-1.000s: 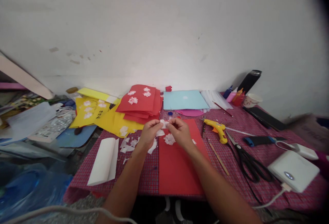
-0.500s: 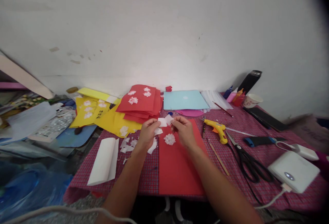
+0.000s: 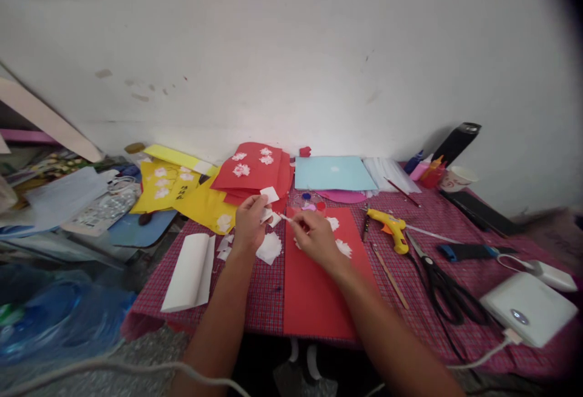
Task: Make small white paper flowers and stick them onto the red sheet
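My left hand [image 3: 250, 222] is closed on small white paper pieces [image 3: 269, 194], which stick out past the thumb and fingers. Pinched in my right hand [image 3: 313, 233] is a thin white paper piece [image 3: 285, 218], its tip pointing left toward the other hand. Beneath the right hand lies a red paper sheet [image 3: 319, 300], with white paper flowers [image 3: 344, 248] on its upper part, partly hidden by the hand. More white paper pieces [image 3: 269, 247] lie on the checked cloth below and beside my left hand.
A folded white sheet [image 3: 186, 272] lies at left. Decorated red papers [image 3: 255, 169], yellow papers [image 3: 204, 206] and a light blue sheet [image 3: 334, 173] are at the back. To the right are a yellow glue gun [image 3: 388, 227], black scissors [image 3: 444, 285], a wooden stick [image 3: 392, 278] and a white box [image 3: 528, 309].
My hands have moved apart from the white squares held between them. The right hand has lowered slightly and now pinches a thin piece. More flowers show on the red sheet.
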The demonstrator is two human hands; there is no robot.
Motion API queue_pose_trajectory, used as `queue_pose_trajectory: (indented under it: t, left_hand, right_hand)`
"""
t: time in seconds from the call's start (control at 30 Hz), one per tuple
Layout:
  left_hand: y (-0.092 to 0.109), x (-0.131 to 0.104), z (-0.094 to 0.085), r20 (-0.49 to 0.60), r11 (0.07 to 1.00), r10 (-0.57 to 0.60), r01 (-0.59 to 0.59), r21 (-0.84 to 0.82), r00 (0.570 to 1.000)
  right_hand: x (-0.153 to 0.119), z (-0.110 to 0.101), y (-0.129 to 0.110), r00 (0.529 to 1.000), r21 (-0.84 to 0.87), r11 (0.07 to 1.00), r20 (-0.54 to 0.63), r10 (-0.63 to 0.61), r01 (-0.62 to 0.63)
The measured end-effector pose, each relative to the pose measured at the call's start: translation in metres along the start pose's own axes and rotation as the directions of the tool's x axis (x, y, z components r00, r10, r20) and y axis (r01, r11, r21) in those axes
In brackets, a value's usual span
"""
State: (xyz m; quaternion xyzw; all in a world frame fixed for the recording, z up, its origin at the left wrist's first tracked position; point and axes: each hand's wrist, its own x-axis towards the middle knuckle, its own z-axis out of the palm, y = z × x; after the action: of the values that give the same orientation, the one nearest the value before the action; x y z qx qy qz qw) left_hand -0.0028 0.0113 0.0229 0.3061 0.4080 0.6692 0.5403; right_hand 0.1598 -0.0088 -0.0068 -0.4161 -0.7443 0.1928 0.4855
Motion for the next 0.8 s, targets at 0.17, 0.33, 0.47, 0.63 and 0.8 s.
queue_pose_trajectory:
  t: [0.17,0.33,0.47,0.63,0.8]
  left_hand:
    - [0.003,0.000,-0.001,-0.025,1.000,0.007,-0.008,-0.004,1.000]
    - [-0.001,-0.002,0.001,0.006,1.000,0.022,-0.022,-0.003,1.000]
    - [-0.005,-0.003,0.002,0.079,0.997,-0.019,0.013,0.076,0.997]
    - [-0.016,-0.006,0.002,0.241,0.981,-0.056,0.008,0.192,0.969]
    - [-0.026,-0.006,0.002,0.323,0.962,-0.075,-0.017,0.271,0.944]
  right_hand:
    - [-0.013,0.021,-0.005,0.947,-0.261,0.933,0.268,-0.179,0.250]
    - [-0.012,0.022,-0.005,0.899,-0.206,0.925,0.374,-0.228,0.320]
    - [-0.003,0.007,0.000,0.988,-0.040,0.995,0.130,-0.085,0.091]
    - [0.006,-0.006,0.006,0.938,0.476,0.822,0.019,0.346,-0.312]
    - [0.008,-0.005,0.005,0.893,0.667,0.632,0.114,0.436,-0.394]
